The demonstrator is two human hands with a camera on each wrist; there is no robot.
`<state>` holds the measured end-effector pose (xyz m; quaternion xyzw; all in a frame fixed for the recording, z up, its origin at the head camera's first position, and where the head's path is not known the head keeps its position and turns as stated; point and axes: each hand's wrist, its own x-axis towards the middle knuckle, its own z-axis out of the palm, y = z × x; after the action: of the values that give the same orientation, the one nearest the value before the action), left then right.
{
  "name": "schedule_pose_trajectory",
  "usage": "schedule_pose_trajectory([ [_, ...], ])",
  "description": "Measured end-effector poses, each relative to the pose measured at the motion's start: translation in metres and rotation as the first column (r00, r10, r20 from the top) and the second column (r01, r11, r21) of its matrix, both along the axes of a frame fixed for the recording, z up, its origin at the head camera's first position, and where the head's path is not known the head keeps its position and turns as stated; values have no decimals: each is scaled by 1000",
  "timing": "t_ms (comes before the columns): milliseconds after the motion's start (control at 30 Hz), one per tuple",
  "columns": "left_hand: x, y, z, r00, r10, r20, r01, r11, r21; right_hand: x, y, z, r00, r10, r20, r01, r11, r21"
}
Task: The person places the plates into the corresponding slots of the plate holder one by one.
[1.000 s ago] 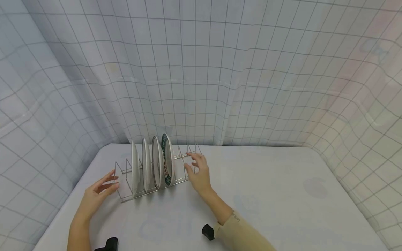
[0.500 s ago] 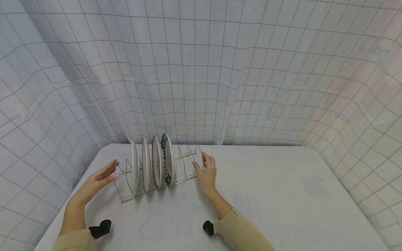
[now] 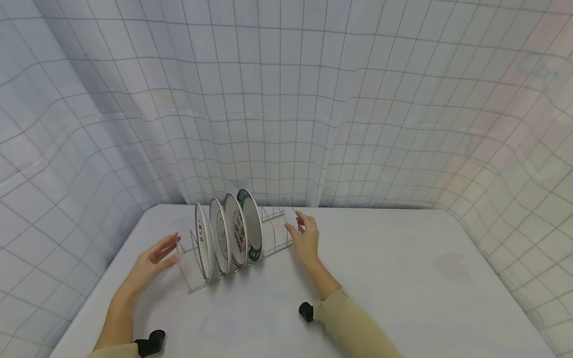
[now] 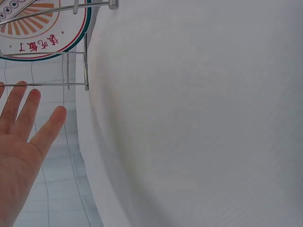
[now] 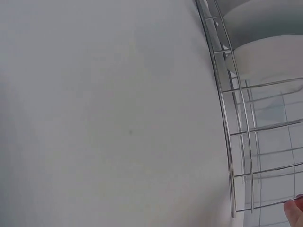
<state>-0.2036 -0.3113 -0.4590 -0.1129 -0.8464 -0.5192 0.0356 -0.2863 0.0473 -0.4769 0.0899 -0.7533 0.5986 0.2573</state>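
Note:
A wire dish rack (image 3: pixel 197 288) stands at an angle on the table, several round plates upright in it. The leftmost plate (image 3: pixel 203 243) has red lettering, also legible on the plate (image 4: pixel 42 33) in the left wrist view. A dark green patterned rim marks the rightmost plate (image 3: pixel 254 226). My left hand (image 3: pixel 149 263) is at the rack's left end, fingers nearly straight, fingertips at the end wire and thumb spread apart. At the other end, my right hand (image 3: pixel 308 241) pinches the end wire; only its fingertips (image 5: pixel 292 210) show in the right wrist view.
White cloth covers the table (image 3: pixel 394 288), with its far edge close behind the rack. Grid-patterned curtains (image 3: pixel 286 109) rise at the back and both sides. Black wrist-worn devices (image 3: pixel 152 342) show at both sleeves.
The rack has shifted right and turned, so the plate faces show more. Both hands have moved with it; the right hand earlier moved from the rack's inner wires to its right end.

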Motion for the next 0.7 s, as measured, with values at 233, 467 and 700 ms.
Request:
schedule_pose_trajectory([
  [233,8,33,-3,996,53,-69,-46,995,91,-19,27,-6,995,79,-61,-80,997,-6],
  [467,20,67,1,987,159,-16,-159,987,23,-28,47,1,995,102,5,-102,995,6],
  [700,27,81,2,985,171,3,-171,985,12,-29,52,7,990,78,116,-82,996,30],
])
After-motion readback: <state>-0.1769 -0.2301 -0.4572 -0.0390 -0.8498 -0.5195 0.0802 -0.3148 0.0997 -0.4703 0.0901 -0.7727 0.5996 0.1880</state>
